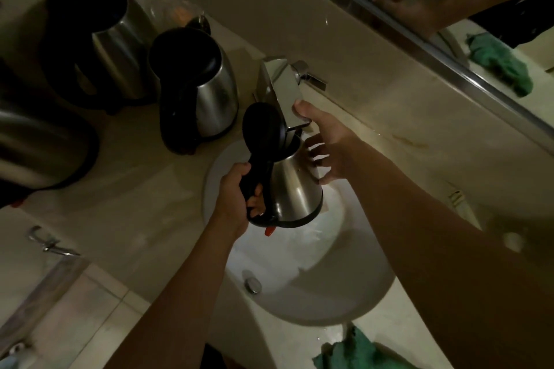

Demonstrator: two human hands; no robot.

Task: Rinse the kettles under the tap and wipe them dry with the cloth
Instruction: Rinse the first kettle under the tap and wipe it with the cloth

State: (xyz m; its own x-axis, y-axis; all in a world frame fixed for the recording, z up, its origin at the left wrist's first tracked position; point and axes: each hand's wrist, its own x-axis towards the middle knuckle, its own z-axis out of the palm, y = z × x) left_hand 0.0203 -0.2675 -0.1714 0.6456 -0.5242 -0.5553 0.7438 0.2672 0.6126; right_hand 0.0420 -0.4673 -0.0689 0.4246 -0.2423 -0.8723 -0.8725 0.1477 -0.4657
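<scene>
From the head camera, the kettle [295, 189] hangs tilted over the sink [299, 278], its lid flipped up and its mouth just below the tap [284, 90]. The left hand [236, 198] has its grip wrapped tight around the black handle. The right hand [329, 153] has a wide grip, fingers spread against the steel body beside the tap, thumb at the spout. Wet polished steel looks slippery and rigid, so the moulded handle is the safer hold; with water inside it would likely grow heavy. Left of the tap, three more kettles [198, 90] stand on the counter [135, 189]. The green cloth [344, 350] lies at the sink's near edge.
</scene>
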